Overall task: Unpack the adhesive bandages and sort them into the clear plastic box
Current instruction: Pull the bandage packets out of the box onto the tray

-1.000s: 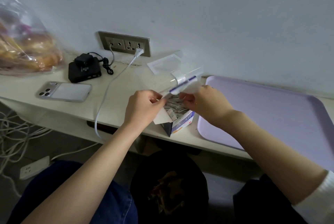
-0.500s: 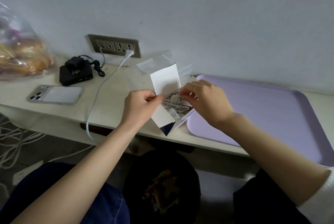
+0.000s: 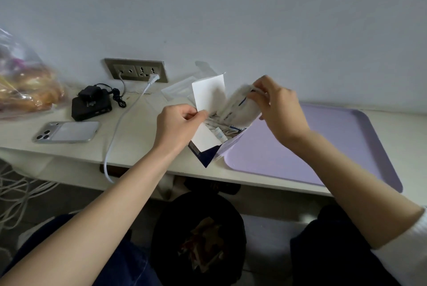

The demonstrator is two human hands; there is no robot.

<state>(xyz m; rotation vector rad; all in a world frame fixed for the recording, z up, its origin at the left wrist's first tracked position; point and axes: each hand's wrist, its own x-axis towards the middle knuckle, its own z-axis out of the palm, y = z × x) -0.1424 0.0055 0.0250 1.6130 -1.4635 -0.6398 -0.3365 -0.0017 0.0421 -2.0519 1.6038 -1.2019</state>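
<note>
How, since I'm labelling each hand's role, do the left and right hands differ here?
The left hand pinches the white flap of the carton; the right hand grips a bundle of bandages. The left hand sits low at the carton's opening; the right hand is higher, above it. Both are bare and curled round something.

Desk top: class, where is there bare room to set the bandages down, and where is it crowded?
The lavender tray, right of the bandage box, is bare. So is the desk strip between the white cable and the left hand. Crowded: the left end, with phone, black hub and food bag.
</note>
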